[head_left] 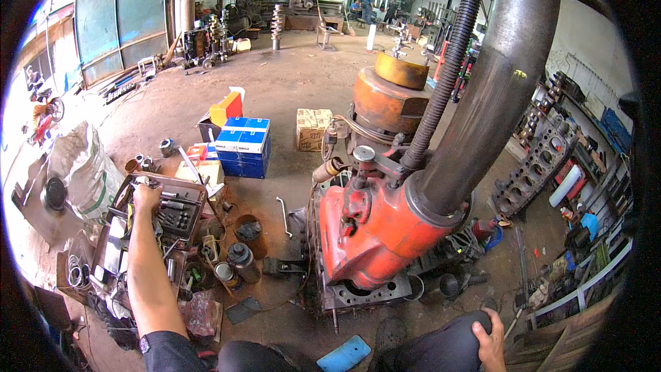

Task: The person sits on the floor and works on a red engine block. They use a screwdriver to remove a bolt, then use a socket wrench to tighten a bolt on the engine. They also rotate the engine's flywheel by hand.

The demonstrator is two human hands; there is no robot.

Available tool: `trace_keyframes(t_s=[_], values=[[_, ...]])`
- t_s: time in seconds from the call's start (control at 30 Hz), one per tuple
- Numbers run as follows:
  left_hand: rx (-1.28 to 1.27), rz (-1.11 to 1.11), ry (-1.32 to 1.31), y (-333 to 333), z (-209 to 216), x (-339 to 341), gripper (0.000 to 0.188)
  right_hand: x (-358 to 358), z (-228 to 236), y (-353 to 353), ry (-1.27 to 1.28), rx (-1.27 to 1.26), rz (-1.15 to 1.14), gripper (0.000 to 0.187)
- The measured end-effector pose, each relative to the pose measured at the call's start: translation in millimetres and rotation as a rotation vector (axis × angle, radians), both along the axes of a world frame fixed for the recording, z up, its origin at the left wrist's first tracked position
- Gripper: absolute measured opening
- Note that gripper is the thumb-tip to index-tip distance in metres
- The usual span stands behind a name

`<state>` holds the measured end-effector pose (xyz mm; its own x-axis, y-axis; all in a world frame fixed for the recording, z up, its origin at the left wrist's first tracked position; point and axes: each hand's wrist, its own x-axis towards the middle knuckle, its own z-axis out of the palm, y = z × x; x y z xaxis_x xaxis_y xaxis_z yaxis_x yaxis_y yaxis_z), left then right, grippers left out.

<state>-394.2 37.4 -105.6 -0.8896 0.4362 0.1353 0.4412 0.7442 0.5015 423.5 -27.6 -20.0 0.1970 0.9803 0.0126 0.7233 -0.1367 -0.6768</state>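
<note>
At the left, my left hand (pixel 147 198) reaches into an open metal toolbox (pixel 197 193) that holds sockets (pixel 180 219) and other metal tools. Its fingers are curled over a small metallic piece at the box's far side, too small to name. My right hand (pixel 490 341) lies on my right knee with fingers spread and nothing in them. Between my hands stands a large red machine head (pixel 375 231) on a thick steel column (pixel 490 96). Beneath it sits a metal engine block (pixel 368 295) with round bores.
Blue boxes (pixel 242 165) and a carton (pixel 313 129) stand beyond the toolbox. Near it are cans (pixel 249 231), a dark bottle (pixel 241 256) and a bent wrench (pixel 284 217). Another engine block (pixel 537 169) lies at right. A blue pad (pixel 343 354) is by my feet.
</note>
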Motion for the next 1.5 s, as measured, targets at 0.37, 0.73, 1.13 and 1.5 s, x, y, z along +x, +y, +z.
trace_keyframes(t_s=[0.37,0.73,1.13,1.5], values=[[-0.225,-0.009,0.057,-2.1,-21.3,-35.5,0.062,-0.2,-5.7,5.6,0.142,0.076,0.104,0.052],[-0.004,0.088,0.144,-2.0,-17.7,-28.4,0.033,-16.7,3.9,1.5,-0.024,-0.045,-0.047,0.071],[0.271,-0.43,0.161,-49.7,122.7,186.3,0.016,6.2,31.0,53.4,0.354,0.231,0.255,0.022],[0.392,-0.811,0.07,-93.2,128.1,460.8,0.013,-199.3,-49.6,19.3,1.222,-0.589,1.216,0.085]])
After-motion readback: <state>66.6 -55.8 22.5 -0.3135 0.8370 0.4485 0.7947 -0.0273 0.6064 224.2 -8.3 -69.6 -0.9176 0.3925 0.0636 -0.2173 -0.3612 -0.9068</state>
